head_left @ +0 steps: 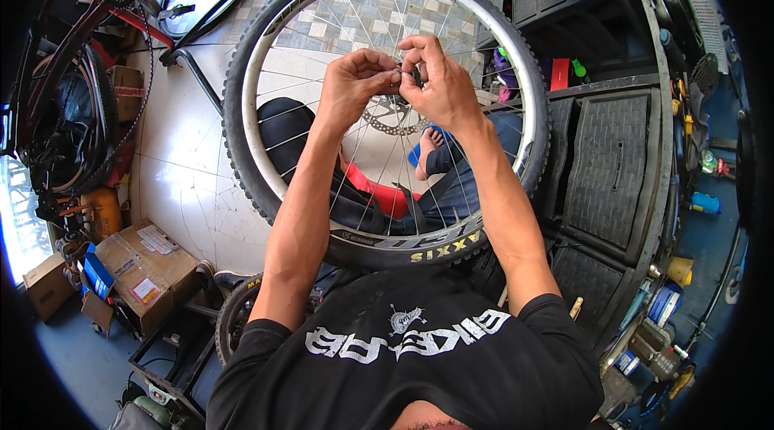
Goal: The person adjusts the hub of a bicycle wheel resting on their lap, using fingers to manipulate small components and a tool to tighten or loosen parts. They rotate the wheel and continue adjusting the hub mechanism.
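A bicycle wheel [535,99] with a knobby black tyre and a silver rim lies across my lap. Above its hub, my left hand [355,85] and my right hand [438,83] come together with bent fingers. Thumbs and fingertips of both are pinched close to each other at the hub. Whatever sits between the fingertips is small and mostly covered, so I cannot name it. A disc brake rotor [393,120] shows just below the hands, and thin spokes run out to the rim. The hub itself is largely hidden by the fingers.
On the left stands a dark red bicycle frame [90,7] with a hanging chain. Cardboard boxes [153,269] lie at the lower left. Black drawers [606,164] line the right side, beside shelves of tools and bottles. Behind my left arm is another tyre [231,317].
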Motion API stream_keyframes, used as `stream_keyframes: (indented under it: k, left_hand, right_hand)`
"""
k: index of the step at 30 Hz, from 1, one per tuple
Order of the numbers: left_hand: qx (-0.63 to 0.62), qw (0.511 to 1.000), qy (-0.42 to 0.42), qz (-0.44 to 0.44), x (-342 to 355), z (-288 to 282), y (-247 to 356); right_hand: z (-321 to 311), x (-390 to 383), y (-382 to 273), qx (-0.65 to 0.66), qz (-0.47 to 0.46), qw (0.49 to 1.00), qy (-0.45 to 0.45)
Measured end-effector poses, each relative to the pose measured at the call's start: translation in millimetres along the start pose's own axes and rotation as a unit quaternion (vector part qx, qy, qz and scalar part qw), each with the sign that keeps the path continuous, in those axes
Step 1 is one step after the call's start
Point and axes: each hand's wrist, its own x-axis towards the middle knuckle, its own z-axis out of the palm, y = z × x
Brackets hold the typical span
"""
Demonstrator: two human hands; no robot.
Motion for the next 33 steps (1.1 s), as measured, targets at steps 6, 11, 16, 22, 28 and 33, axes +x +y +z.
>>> stream_keyframes:
  k: [6,11,16,22,28,33]
  left_hand:
    - [-0.044,0.999,0.0,-0.029,-0.6,0.2,-0.7]
    - [-0.098,0.994,-0.007,-0.047,1.4,1.7,-5.4]
    - [-0.117,0.992,-0.006,-0.056,2.1,3.4,-7.9]
    - [-0.125,0.99,0.061,-0.034,5.4,-5.3,-2.9]
    - [-0.105,0.992,0.064,-0.03,7.2,-9.8,-4.4]
    - [-0.107,0.992,0.064,-0.028,7.0,-10.1,-5.4]
  right_hand:
    - [0.1,-0.4,2.4,0.153,0.076,0.985,-0.003]
    - [7.4,0.0,11.0,0.3,0.096,0.949,0.008]
    - [7.7,-1.8,17.4,0.389,0.12,0.913,-0.002]
    - [3.2,-4.0,34.2,0.354,0.127,0.923,0.08]
    - [25.2,-29.9,37.2,0.093,0.174,0.977,0.084]
    - [41.2,-39.2,30.9,-0.013,0.179,0.982,0.06]
